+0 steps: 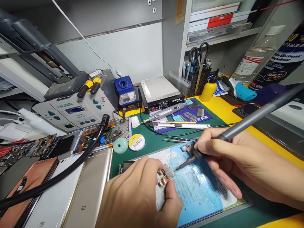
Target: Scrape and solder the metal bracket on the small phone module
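Between the thumb and fingers of my left hand (136,190) is a small metal plate with coppery flex parts (169,171). My right hand (228,156) grips a grey soldering iron (251,123) like a pen. The iron's dark tip points down and left, close to the metal plate's right edge; whether they touch I cannot tell. Under both hands lies a blue and white printed sheet (201,190). Just beyond my right fingertips, a small grey component (187,147) rests on that sheet. My left fingers hide part of the plate.
Phones (91,186) lie at left beneath a thick black hose (59,175). Further back are a tray of circuit boards (114,129), a round tin (136,142), a solder station (78,109) and a hot plate (159,90). Tweezers (175,140) and a yellow bottle (209,90) stand nearby.
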The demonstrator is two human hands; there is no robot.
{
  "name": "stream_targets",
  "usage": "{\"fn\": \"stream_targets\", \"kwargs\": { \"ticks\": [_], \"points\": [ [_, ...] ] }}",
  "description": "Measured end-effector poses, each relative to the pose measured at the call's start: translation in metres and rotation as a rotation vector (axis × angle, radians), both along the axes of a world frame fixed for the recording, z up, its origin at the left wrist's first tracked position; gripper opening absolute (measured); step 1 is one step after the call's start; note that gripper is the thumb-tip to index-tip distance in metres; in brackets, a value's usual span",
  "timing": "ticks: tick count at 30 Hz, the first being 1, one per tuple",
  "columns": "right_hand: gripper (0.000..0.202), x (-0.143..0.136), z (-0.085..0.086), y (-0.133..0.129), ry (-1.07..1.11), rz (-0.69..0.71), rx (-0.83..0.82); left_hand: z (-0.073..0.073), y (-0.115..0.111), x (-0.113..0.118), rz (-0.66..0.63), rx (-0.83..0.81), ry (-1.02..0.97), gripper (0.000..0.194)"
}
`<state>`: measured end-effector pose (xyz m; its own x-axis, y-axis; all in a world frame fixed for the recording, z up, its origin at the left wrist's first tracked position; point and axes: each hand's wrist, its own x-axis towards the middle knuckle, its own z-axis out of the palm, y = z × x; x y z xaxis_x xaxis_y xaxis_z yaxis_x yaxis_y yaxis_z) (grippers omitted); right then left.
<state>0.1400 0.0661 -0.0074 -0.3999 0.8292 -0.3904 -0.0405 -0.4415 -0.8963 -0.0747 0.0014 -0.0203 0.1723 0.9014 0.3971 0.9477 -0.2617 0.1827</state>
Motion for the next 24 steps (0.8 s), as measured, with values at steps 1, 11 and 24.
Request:
{"fn": "stream_targets", "kwargs": {
  "ticks": [1,11,24],
  "points": [
    [0.034,-0.001,0.0,0.0,0.002,-0.002,-0.003,-0.001,0.0,-0.001,-0.028,0.002,0.0,0.006],
    [0.035,-0.005,0.004,0.003,-0.005,-0.041,-0.06,-0.001,0.001,-0.007,-0.123,-0.028,-0.041,0.012],
    [0.026,-0.002,0.003,0.002,0.022,-0.026,-0.007,0.0,0.002,-0.013,-0.178,-0.064,-0.061,0.013]
  ]
}}
